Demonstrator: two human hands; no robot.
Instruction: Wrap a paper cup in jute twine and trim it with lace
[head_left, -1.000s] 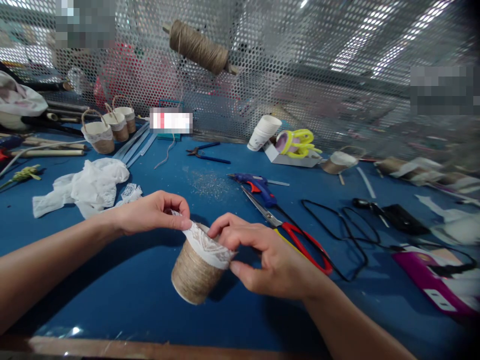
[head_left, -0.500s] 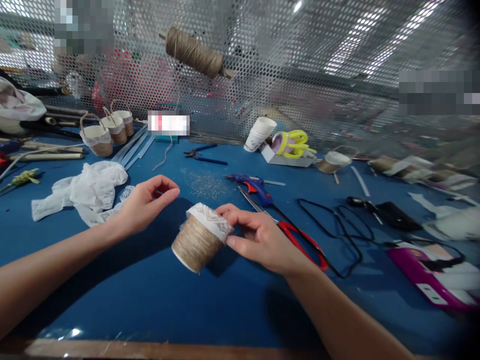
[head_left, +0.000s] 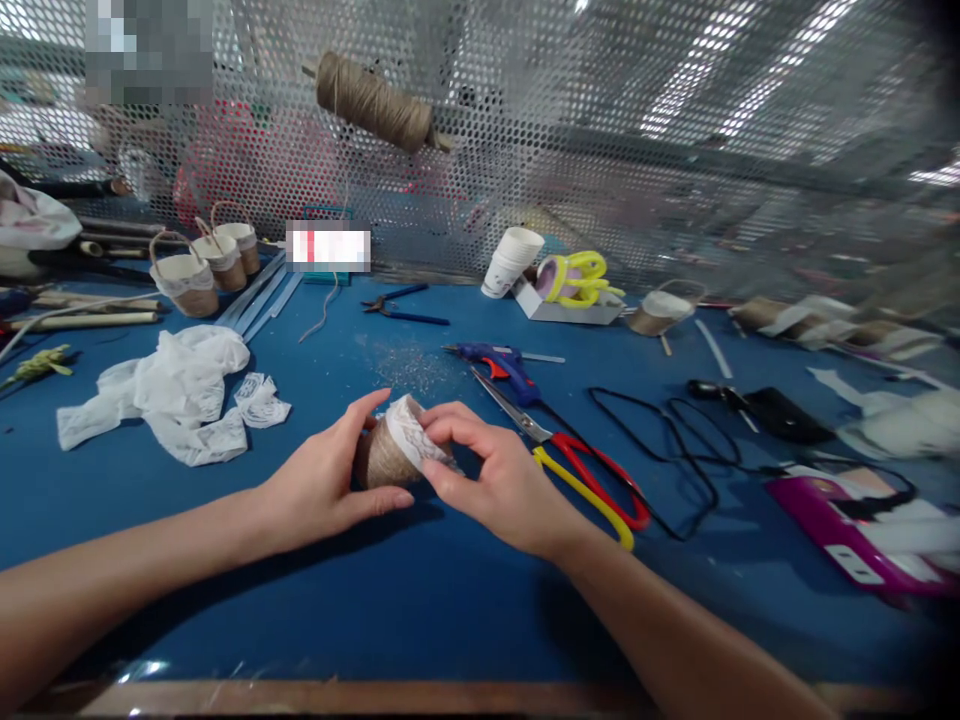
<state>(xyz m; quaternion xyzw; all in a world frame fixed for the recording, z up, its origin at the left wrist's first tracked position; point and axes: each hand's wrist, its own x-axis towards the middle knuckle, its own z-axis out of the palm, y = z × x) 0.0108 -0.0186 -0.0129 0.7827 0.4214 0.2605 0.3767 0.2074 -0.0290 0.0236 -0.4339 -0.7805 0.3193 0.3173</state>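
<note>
Between my two hands is a paper cup (head_left: 393,450) wrapped in brown twine, with a band of white lace round its rim. It lies tilted on its side, the rim toward the right. My left hand (head_left: 322,485) wraps the twine-covered base end, thumb below and fingers behind. The fingers and thumb of my right hand (head_left: 499,475) pinch the lace edge at the rim. Just beyond my right hand lie scissors (head_left: 592,480) with one red and one yellow handle, and a blue glue gun (head_left: 499,368). White lace (head_left: 184,385) is heaped left of my left hand.
Several finished twine cups with handles (head_left: 196,290) stand at the back left. Blue-handled pliers (head_left: 409,312), stacked paper cups (head_left: 512,262) and a white box (head_left: 570,308) sit farther back. A black cable (head_left: 675,440) and a purple power strip (head_left: 832,530) lie right. A twine spool (head_left: 373,105) hangs on the mesh.
My left hand has moved right and down from empty air onto the cup's base end. The cup has turned more onto its side, while my right hand keeps the rim.
</note>
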